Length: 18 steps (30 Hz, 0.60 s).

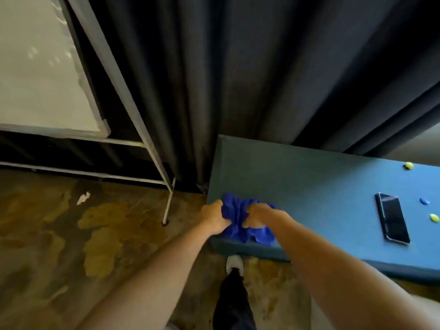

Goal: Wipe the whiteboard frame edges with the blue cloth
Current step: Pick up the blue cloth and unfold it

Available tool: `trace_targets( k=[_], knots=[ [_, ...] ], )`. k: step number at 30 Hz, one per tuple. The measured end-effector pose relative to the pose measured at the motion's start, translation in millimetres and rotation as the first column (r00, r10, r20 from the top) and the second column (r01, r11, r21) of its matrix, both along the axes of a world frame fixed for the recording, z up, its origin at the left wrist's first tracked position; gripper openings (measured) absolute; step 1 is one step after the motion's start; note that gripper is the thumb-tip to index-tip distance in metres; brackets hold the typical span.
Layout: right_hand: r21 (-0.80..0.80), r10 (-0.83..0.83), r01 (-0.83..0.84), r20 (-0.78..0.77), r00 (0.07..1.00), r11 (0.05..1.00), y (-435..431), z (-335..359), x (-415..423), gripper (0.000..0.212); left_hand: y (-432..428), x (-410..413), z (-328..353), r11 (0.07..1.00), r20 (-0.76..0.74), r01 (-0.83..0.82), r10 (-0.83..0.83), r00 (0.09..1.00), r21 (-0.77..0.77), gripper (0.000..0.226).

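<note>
A crumpled blue cloth point(238, 210) lies on the near left corner of a blue padded bench point(297, 177). My left hand point(214, 217) grips the cloth's left side and my right hand point(258, 216) grips its right side, both with fingers curled into the fabric. The whiteboard point(40, 75) stands at the upper left on a grey metal stand, its frame edge point(78, 65) running down the board's right side. Both hands are well to the right of and below the board.
A black phone point(392, 217) and small yellow and blue magnets point(433, 217) lie on the bench's right part. Dark curtains point(238, 79) hang behind. The stand's leg point(167, 206) rests on a stained floor with a paper scrap point(83, 198). My foot point(234, 264) is below the bench.
</note>
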State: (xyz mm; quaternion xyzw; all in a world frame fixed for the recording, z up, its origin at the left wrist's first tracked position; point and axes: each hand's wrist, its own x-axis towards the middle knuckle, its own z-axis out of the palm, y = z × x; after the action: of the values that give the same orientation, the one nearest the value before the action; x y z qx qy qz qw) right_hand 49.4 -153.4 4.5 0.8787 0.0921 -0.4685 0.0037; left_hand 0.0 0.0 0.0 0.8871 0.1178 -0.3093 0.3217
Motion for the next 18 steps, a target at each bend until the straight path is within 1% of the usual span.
trace_targets(
  k=[1,2,4,6,8,9,10,12,13,14,15,16,17,18],
  knots=[
    [-0.007,0.004,-0.004,-0.001,1.000,1.000,-5.6,-7.5,-2.5,0.052,-8.2,1.0,-8.9,0.998,-0.014,-0.068,0.068,0.998,-0.016,0.061],
    [0.033,-0.091,0.090,0.037,0.995,0.995,-12.4,-15.3,-3.0,0.049,-16.5,3.7,-16.0,0.986,-0.037,-0.162,0.161,0.986,-0.032,0.066],
    [0.124,-0.333,0.317,0.136,0.933,0.940,-26.9,-28.8,-14.8,0.048,-33.6,3.5,-24.0,0.959,-0.084,-0.282,0.279,0.956,-0.019,0.074],
    [0.178,-0.463,0.431,0.210,0.861,0.884,-33.2,-34.5,-20.2,0.065,-46.3,10.0,-29.5,0.935,-0.123,-0.354,0.354,0.927,0.022,0.079],
    [0.211,-0.512,0.472,0.226,0.829,0.856,-41.4,-37.7,-17.3,0.087,-56.1,19.8,-32.6,0.897,-0.184,-0.441,0.440,0.879,0.038,0.079],
    [0.227,-0.531,0.489,0.197,0.824,0.842,-44.3,-39.9,-13.7,0.095,-59.4,21.8,-32.6,0.889,-0.234,-0.457,0.451,0.861,0.031,0.075],
    [0.230,-0.535,0.496,0.155,0.831,0.837,-46.6,-40.0,-7.2,0.099,-61.0,24.2,-32.3,0.890,-0.264,-0.455,0.443,0.857,0.018,0.067],
    [0.225,-0.516,0.492,0.056,0.855,0.841,-51.9,-35.4,12.6,0.102,-58.3,30.6,-28.6,0.894,-0.264,-0.446,0.421,0.868,-0.042,0.038],
    [0.232,-0.496,0.483,-0.003,0.868,0.844,-53.8,-31.8,22.3,0.099,-53.9,33.1,-23.1,0.881,-0.252,-0.465,0.431,0.866,-0.089,0.022],
    [0.241,-0.463,0.464,-0.065,0.884,0.852,-53.5,-26.0,31.2,0.087,-46.7,35.1,-15.2,0.852,-0.246,-0.503,0.461,0.852,-0.144,0.008],
    [0.253,-0.434,0.456,-0.142,0.890,0.853,-51.9,-19.8,38.9,0.067,-37.7,37.4,-6.3,0.817,-0.245,-0.546,0.499,0.831,-0.188,0.006],
    [0.260,-0.431,0.488,-0.247,0.868,0.833,-50.0,-13.5,45.1,0.045,-29.3,42.4,2.3,0.783,-0.259,-0.579,0.524,0.811,-0.227,0.009],
    [0.269,-0.430,0.529,-0.349,0.833,0.805,-47.5,-7.6,49.9,0.029,-20.0,47.5,14.1,0.737,-0.294,-0.618,0.547,0.784,-0.275,0.009],
    [0.294,-0.405,0.545,-0.423,0.811,0.785,-40.8,1.6,53.3,0.024,-7.9,50.8,27.4,0.669,-0.357,-0.665,0.563,0.745,-0.333,0.010]
  ],
)
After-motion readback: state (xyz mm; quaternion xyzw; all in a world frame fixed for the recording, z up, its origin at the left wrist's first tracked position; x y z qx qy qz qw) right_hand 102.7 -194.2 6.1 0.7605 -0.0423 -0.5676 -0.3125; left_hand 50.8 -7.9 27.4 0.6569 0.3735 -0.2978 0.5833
